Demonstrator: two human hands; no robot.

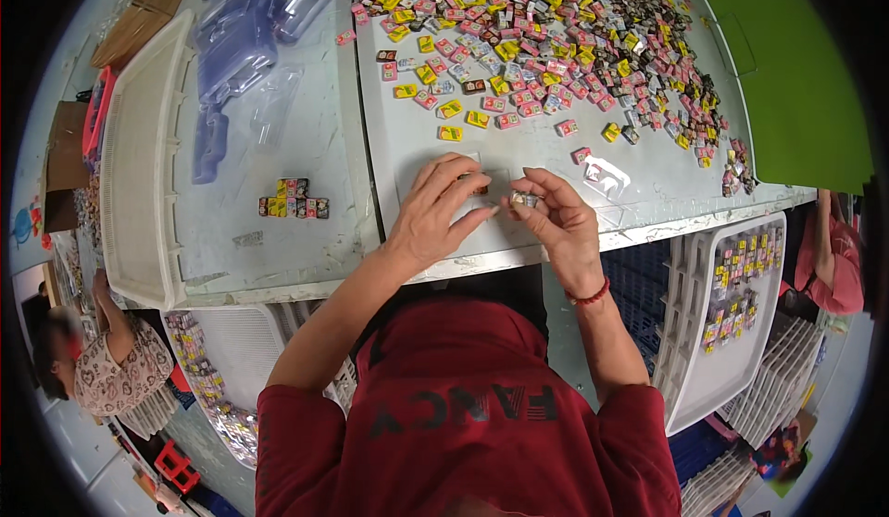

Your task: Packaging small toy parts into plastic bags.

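My right hand (565, 224) pinches a small silvery-dark packet (525, 199) between thumb and fingers, just above the table's front edge. Beside it, my left hand (428, 213) lies with its thumb stretched away from the fingers. Its fingertips rest at a small dark packet (479, 185), which they partly cover. What lies under the left palm is hidden. Beyond both hands spreads a big heap of tiny pink, yellow and black packets (519, 63), loose ones nearest to me. A clear plastic piece (607, 178) lies right of my right hand.
On the left stand a cluster of packets (294, 200), bluish clear plastic trays (243, 49) and an upright white crate (139, 161). A white tray with packets (741, 304) stands below the table at right. Other people (116, 360) work at both sides. A green surface (787, 73) is far right.
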